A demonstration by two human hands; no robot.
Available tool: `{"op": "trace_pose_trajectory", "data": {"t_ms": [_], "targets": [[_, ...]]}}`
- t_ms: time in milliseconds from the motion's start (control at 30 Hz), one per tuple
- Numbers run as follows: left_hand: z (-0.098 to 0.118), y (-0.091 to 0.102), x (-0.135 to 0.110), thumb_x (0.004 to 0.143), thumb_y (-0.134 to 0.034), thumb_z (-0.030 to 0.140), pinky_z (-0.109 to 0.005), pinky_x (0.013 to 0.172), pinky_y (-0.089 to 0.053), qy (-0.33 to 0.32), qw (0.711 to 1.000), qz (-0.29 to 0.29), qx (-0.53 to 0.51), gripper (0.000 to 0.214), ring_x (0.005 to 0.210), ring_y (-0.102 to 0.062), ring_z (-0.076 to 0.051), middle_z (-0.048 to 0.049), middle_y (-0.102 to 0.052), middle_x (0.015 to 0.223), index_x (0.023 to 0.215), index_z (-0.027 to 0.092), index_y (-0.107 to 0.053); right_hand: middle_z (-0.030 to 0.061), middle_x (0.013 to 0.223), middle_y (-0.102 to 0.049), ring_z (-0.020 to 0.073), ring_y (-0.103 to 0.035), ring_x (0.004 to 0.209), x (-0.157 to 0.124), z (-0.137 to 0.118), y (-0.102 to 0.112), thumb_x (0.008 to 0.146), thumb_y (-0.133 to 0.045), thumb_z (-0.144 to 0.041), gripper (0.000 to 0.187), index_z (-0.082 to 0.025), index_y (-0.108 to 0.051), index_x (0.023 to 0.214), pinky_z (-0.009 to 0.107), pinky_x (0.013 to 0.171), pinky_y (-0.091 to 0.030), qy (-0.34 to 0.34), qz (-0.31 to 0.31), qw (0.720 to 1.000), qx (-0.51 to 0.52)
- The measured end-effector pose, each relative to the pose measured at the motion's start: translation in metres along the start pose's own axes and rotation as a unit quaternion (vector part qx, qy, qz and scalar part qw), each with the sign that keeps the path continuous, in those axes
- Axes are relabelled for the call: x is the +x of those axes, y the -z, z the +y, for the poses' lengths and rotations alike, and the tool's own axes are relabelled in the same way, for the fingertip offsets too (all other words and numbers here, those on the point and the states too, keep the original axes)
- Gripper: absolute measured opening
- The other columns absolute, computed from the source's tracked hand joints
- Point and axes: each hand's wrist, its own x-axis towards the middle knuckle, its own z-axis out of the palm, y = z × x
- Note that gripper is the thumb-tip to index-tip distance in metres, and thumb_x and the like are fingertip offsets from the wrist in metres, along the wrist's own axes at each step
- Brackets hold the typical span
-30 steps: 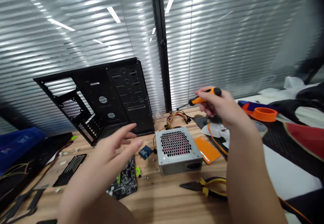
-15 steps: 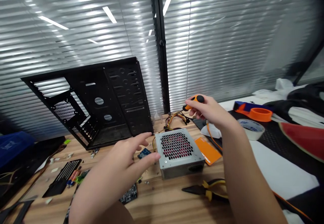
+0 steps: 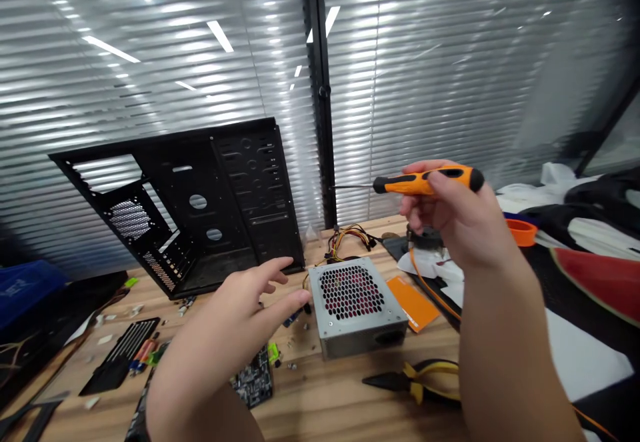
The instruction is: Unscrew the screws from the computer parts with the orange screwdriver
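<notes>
Moved: our right hand (image 3: pixel 463 222) has raised the orange-handled screwdriver (image 3: pixel 425 180) higher.
Right grip: clamped around the handle, well above the wooden table (image 3: pixel 310 395).
Screwdriver axis: lengthwise nearly level across our view, shaft pointing left toward the black computer case (image 3: pixel 250 182).
Left hand (image 3: pixel 225 315): fingers apart, holding nothing, just beside the silver power supply (image 3: pixel 353 309).

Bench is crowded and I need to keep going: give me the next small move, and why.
Probably lay your left hand on the metal power supply to steady it. That hand is open and empty, its fingers right beside the case, while your right hand holds the orange-handled screwdriver raised.
</notes>
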Motion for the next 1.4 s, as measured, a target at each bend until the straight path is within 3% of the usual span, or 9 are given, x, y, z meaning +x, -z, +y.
{"op": "trace_pose_trajectory", "data": {"t_ms": [233,500,833,967,1067,1167,1267,1400], "targets": [[-0.008,-0.004,0.019,0.081,-0.055,0.062,-0.033,0.081,-0.057,-0.008,1.0,0.016,-0.011,0.062,0.103,-0.068,-0.028,-0.0105,-0.069,0.121,0.13,0.026,-0.061,0.0036,0.062,-0.064,0.0148,-0.056,0.05,-0.01,-0.014,-0.001,0.077,-0.067,-0.049,0.034,-0.02,-0.065,0.094,0.026,0.039,-0.039,0.079,-0.008,0.994,0.069],[-0.008,-0.006,0.031,0.082,-0.056,0.059,-0.035,0.081,-0.057,-0.002,0.995,0.092,-0.028,0.064,0.108,-0.065,-0.029,-0.0127,-0.059,0.135,0.135,0.023,-0.055,0.0033,0.062,-0.059,0.0165,-0.054,0.051,-0.019,-0.026,-0.005,0.075,-0.067,-0.058,0.041,-0.022,-0.066,0.095,0.027,0.038,-0.038,0.132,-0.013,0.986,0.101],[-0.002,-0.01,0.039,0.081,-0.064,0.052,-0.036,0.08,-0.056,-0.063,0.967,0.237,-0.069,0.071,0.112,-0.062,-0.029,-0.0125,-0.053,0.138,0.143,0.025,-0.042,0.0035,0.066,-0.059,0.0179,-0.055,0.054,-0.02,-0.025,-0.011,0.072,-0.071,-0.059,0.042,-0.024,-0.068,0.096,0.027,0.036,-0.038,0.146,-0.027,0.98,0.136],[-0.001,-0.012,0.042,0.08,-0.065,0.05,-0.035,0.078,-0.056,-0.069,0.968,0.229,-0.078,0.068,0.107,-0.063,-0.027,-0.0116,-0.055,0.135,0.14,0.025,-0.046,0.0042,0.067,-0.062,0.0177,-0.057,0.055,-0.02,-0.025,-0.009,0.07,-0.074,-0.055,0.042,-0.022,-0.068,0.096,0.026,0.036,-0.04,0.135,-0.028,0.981,0.138],[-0.001,-0.011,0.041,0.082,-0.064,0.05,-0.036,0.081,-0.056,-0.071,0.974,0.207,-0.061,0.063,0.107,-0.063,-0.026,-0.0102,-0.056,0.136,0.138,0.025,-0.049,0.0043,0.062,-0.065,0.0164,-0.057,0.05,-0.014,-0.018,-0.001,0.073,-0.071,-0.051,0.038,-0.021,-0.067,0.095,0.025,0.038,-0.043,0.079,-0.023,0.993,0.086],[-0.001,-0.009,0.039,0.083,-0.062,0.052,-0.038,0.084,-0.055,-0.061,0.978,0.194,-0.05,0.063,0.108,-0.062,-0.027,-0.0098,-0.056,0.136,0.138,0.025,-0.05,0.0037,0.058,-0.065,0.0124,-0.055,0.044,0.0,0.001,0.009,0.077,-0.068,-0.049,0.037,-0.019,-0.065,0.099,0.022,0.041,-0.044,-0.052,-0.034,0.998,0.0],[-0.001,-0.008,0.037,0.083,-0.061,0.053,-0.039,0.084,-0.055,-0.053,0.98,0.185,-0.044,0.062,0.107,-0.062,-0.027,-0.0104,-0.057,0.134,0.137,0.024,-0.051,0.0039,0.058,-0.066,0.0106,-0.054,0.043,0.019,0.032,0.016,0.079,-0.067,-0.046,0.036,-0.017,-0.064,0.101,0.018,0.039,-0.041,-0.201,-0.053,0.976,-0.056],[-0.001,-0.008,0.036,0.083,-0.06,0.055,-0.038,0.081,-0.056,-0.048,0.984,0.169,-0.039,0.062,0.108,-0.062,-0.028,-0.0101,-0.057,0.134,0.137,0.025,-0.052,0.003,0.06,-0.066,0.0084,-0.053,0.043,0.036,0.073,0.019,0.081,-0.067,-0.041,0.03,-0.017,-0.061,0.098,0.015,0.037,-0.036,-0.289,-0.077,0.949,-0.1]]}}
